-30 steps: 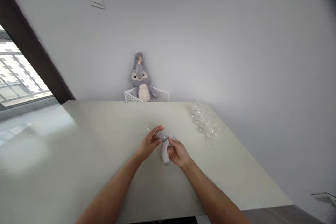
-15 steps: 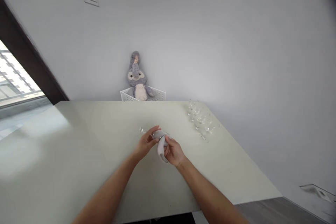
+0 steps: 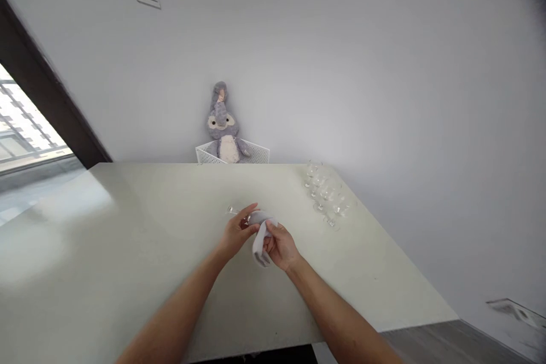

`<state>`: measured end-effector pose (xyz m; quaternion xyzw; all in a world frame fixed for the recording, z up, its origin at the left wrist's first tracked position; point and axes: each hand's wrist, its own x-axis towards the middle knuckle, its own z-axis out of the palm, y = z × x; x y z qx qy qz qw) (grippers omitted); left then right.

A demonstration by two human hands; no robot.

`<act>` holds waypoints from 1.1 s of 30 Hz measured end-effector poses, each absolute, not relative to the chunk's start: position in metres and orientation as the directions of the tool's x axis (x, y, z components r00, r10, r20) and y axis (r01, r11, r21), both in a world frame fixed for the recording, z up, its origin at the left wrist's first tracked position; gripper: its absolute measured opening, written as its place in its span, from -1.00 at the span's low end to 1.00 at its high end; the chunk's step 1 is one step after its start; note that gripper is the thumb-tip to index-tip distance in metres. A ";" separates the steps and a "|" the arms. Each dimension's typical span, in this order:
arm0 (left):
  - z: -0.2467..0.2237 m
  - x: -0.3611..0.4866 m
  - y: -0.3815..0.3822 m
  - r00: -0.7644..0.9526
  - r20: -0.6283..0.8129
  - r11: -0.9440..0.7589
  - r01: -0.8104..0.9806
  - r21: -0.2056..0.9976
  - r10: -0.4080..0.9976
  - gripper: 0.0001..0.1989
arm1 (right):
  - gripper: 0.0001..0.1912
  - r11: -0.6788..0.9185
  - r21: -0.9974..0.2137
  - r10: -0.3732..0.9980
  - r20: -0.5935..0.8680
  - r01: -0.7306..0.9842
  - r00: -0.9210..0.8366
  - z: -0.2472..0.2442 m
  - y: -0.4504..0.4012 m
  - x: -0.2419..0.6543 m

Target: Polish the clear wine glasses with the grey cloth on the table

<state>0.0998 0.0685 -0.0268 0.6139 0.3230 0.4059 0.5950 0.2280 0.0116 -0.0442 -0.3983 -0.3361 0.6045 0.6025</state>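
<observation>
My left hand point(image 3: 235, 234) is wrapped round the bowl of a clear stemmed glass point(image 3: 232, 210), which lies sideways with its foot pointing left. A light grey cloth point(image 3: 259, 244) is pinched in my right hand point(image 3: 281, 245). Part of the cloth covers the glass's rim end, and a folded end hangs down between my hands. Both hands are close together above the middle of the white table point(image 3: 149, 250). The cloth hides the mouth of the glass.
Several clear stemmed glasses point(image 3: 326, 192) lie in a row at the table's back right. Behind the far edge, a grey plush toy point(image 3: 229, 148) sits in a white perforated basket point(image 3: 259, 153) against the wall. A dark frame and window are at left.
The hanging end of the cloth has swung slightly left and down. My hands have barely moved and keep hold of the glass and cloth.
</observation>
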 end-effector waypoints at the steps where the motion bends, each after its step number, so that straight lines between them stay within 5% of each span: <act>1: -0.027 0.099 0.069 0.445 0.094 -0.087 -0.037 0.996 0.890 -0.42 | -0.71 -0.002 -0.945 0.998 -0.021 -0.326 0.055 -0.045 0.009 0.226; 4: -0.031 0.099 0.073 0.455 0.028 -0.046 0.030 0.998 0.890 -0.44 | -0.83 0.154 -0.977 0.979 0.171 0.150 0.107 -0.046 0.001 0.219; 6: -0.033 0.099 0.073 0.484 0.013 -0.023 0.014 1.000 0.875 -0.43 | -0.85 0.184 -0.934 0.964 0.233 0.307 0.129 -0.043 -0.001 0.219; 10: -0.034 0.098 0.070 0.421 0.104 -0.229 0.259 0.938 0.901 -0.48 | -0.79 0.035 -0.999 0.982 0.040 0.034 0.184 -0.036 0.007 0.228; 13: -0.032 0.094 0.068 0.351 0.350 -0.495 0.565 0.661 0.868 -0.68 | -0.69 -0.043 -0.972 0.951 -0.110 -0.229 0.289 -0.035 0.016 0.239; 16: -0.030 0.092 0.069 0.447 0.573 -0.695 0.635 0.338 0.687 -0.75 | -0.66 -0.099 -0.940 0.936 -0.200 -0.328 0.290 -0.037 0.019 0.246; 20: -0.032 0.089 0.077 0.581 0.598 -0.775 0.622 0.109 0.551 -0.69 | -0.65 -0.124 -0.940 0.970 -0.182 -0.319 0.160 -0.035 0.016 0.246; 24: -0.036 0.080 0.087 0.645 0.510 -0.794 0.592 0.138 0.569 -0.76 | -0.69 -0.077 -0.982 0.995 -0.086 -0.173 0.048 -0.029 0.012 0.246; 28: -0.040 0.074 0.092 0.666 0.466 -0.800 0.571 0.183 0.582 -0.73 | -0.88 0.028 -0.985 1.000 0.027 0.168 -0.009 -0.026 0.011 0.256; 33: -0.037 0.077 0.089 0.651 0.389 -0.758 0.551 0.349 0.652 -0.72 | -0.84 0.215 -0.769 0.969 0.243 0.602 -0.037 -0.023 0.011 0.271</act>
